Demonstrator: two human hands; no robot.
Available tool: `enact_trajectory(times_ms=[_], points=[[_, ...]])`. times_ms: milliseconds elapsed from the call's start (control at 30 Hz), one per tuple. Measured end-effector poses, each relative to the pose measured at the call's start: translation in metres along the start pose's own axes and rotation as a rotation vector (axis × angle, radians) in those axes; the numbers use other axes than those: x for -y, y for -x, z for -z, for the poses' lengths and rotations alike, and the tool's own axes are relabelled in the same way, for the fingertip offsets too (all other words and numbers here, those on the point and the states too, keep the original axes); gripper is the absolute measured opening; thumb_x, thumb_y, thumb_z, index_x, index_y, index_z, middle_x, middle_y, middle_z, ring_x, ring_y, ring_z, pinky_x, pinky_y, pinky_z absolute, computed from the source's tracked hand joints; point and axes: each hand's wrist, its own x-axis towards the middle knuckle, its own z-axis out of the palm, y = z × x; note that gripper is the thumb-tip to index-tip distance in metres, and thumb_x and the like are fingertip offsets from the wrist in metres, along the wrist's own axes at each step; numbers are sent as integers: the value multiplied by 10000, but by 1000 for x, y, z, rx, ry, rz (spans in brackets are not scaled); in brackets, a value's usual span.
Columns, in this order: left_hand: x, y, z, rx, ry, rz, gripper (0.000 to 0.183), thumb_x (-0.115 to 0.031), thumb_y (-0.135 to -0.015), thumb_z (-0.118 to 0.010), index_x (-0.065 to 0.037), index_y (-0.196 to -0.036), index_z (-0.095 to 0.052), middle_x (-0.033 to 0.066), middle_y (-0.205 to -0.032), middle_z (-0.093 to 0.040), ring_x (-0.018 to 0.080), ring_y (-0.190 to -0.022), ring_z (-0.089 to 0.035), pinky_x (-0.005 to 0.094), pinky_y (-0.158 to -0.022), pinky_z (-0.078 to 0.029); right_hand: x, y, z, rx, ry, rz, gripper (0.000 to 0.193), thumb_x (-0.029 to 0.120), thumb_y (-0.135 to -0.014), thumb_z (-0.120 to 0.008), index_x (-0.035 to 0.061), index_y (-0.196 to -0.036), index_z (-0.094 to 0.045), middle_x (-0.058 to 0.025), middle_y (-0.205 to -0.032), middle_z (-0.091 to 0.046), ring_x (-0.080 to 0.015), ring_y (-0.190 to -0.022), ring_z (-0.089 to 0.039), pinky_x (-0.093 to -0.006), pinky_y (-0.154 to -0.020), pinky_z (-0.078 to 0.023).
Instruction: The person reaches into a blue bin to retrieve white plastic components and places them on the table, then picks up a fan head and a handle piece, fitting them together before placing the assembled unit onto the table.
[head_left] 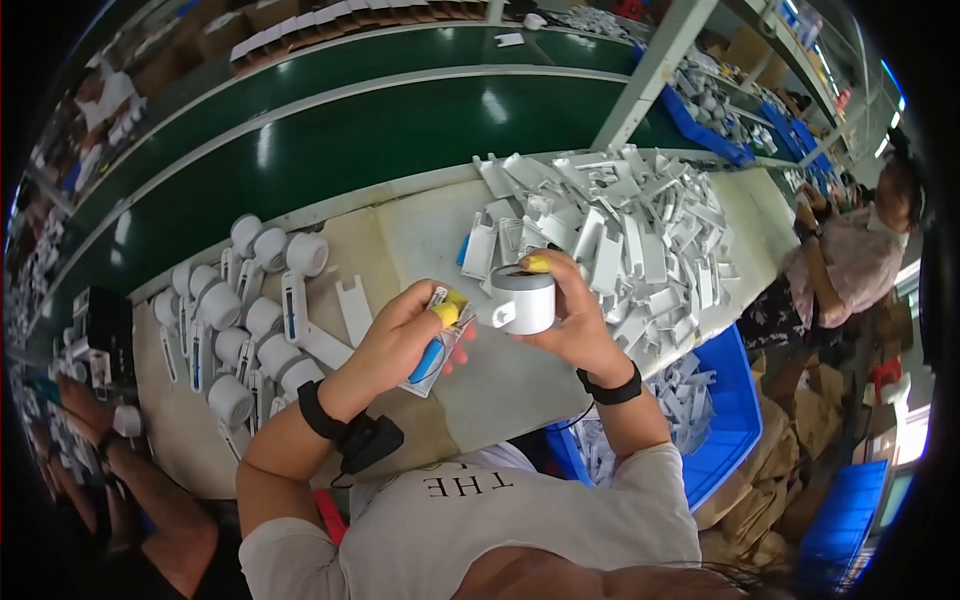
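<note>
Hands [577, 328]: smooth white cylinder [527, 305]; slim housing [449, 340], rounded blue insert [427, 360]

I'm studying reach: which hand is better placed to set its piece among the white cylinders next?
Likely the left hand: holding a blue-and-pale part, it is nearer the white cylinders. The right hand, holding a grey-rimmed cylinder, is farther.

Above the cream worktable [430, 240], the cup-shaped part [526, 308] is white with a dark grey rim band, and the slim casing [440, 359] is whitish around a bright blue cylinder [426, 360]. Finger covers [447, 314] are yellow, wristbands [318, 412] black. Heaped pieces [630, 245] on the worktable are white to pale grey. Beyond it, the belt [330, 130] is deep green; at its near side, the bin [738, 405] is blue.
</note>
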Motion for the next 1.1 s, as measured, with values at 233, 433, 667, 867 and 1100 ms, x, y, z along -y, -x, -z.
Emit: enact_trajectory(times_ms=[233, 433, 667, 867, 1100], points=[[6, 1, 3, -36, -200, 51, 154, -91, -853, -496, -12, -986, -485, 86, -841, -590, 119, -640, -566, 249, -544, -464, -9, -2, -6, 21, 81, -29, 781, -55, -520, -764, 105, -1210, -435, -88, -1218, -399, -225, -1152, -432, -340, -923, -419], [6, 4, 3, -89, -395, -9, 155, -89, -798, -542, -10, -924, -498, 46, -754, -591, 91, -615, -557, 228, -525, -447, 15, -7, -7, 71, 467, 223, 739, -65, -554, -749, 94, -1205, -435, -106, -1170, -450, -240, -1104, -477, -333, -904, -439], [13, -2, 11, -82, -705, -170, 236, -114, -730, -596, 10, -908, -501, 76, -679, -576, 131, -593, -560, 267, -532, -435, 34, -29, 12, 318, 161, 18, 567, 173, -689, -751, 75, -1198, -521, -127, -1174, -470, -241, -1058, -499, -342, -862, -432], [17, 1, 5, -71, -823, -133, 273, -126, -709, -607, 13, -915, -494, 133, -672, -567, 200, -581, -562, 300, -552, -440, 49, -48, 11, 493, 270, -18, 531, 169, -706, -732, 100, -1197, -542, -124, -1120, -494, -250, -993, -510, -316, -816, -440], [23, 23, 0, -65, -855, -36, 281, -132, -716, -612, 12, -926, -494, 134, -691, -573, 205, -586, -563, 304, -551, -439, 21, -24, -5, 480, 99, -144, 484, 222, -773, -679, 121, -1221, -524, -113, -1072, -493, -218, -907, -528, -286, -757, -460]])
